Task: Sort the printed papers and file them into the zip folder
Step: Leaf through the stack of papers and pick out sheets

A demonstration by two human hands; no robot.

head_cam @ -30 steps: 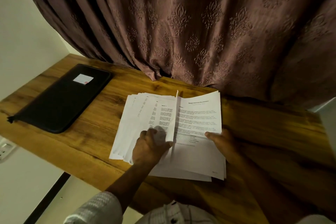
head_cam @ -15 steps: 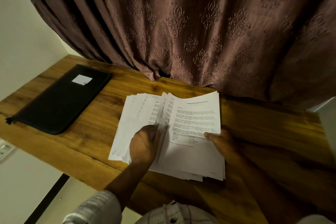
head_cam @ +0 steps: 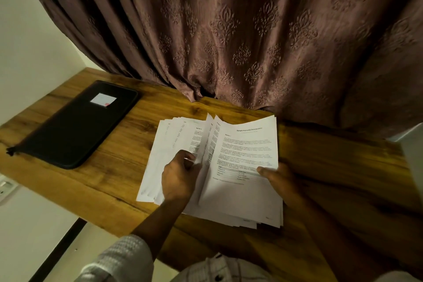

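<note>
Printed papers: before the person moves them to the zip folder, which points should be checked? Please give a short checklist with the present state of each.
1. printed papers squared into one stack: not ok, they are fanned out toward the left.
2. left hand has a grip: ok, it pinches a few raised sheets in the middle of the pile.
3. right hand holds the top page: ok, thumb on its right edge.
4. zip folder open and ready: not ok, it lies flat and closed, apart from the papers.
5. Page order correct: cannot tell, the print is too small.
</note>
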